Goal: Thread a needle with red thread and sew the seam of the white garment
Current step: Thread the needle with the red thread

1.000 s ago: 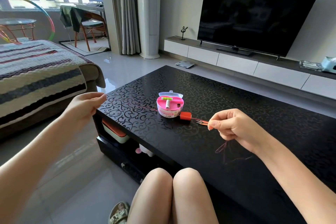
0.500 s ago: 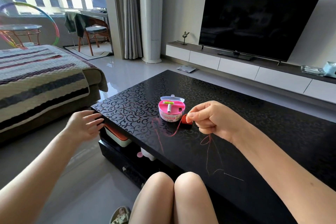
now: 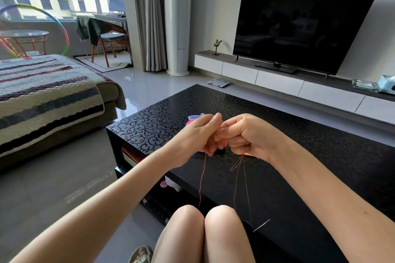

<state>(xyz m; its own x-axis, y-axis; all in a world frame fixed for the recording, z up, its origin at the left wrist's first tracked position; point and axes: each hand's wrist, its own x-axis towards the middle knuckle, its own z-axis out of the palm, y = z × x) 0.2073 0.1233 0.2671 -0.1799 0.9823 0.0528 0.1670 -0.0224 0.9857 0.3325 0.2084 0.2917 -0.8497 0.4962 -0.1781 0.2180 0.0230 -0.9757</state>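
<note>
Left hand [image 3: 198,134] and right hand [image 3: 249,134] touch, both pinching red thread [image 3: 202,177]. The needle [image 3: 261,224] lies slanted below the right hand.

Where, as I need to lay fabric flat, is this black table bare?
The glossy black patterned table is bare across its right half, beyond the right hand, and at its far left corner. Crowded near the front middle: left hand, pink round sewing box, red thread, thin needle.

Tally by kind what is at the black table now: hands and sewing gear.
hands: 2, left hand and right hand
thread: 1, red, held by both
needle: 1
sewing box: 1, pink, mostly hidden
total: 5
</note>
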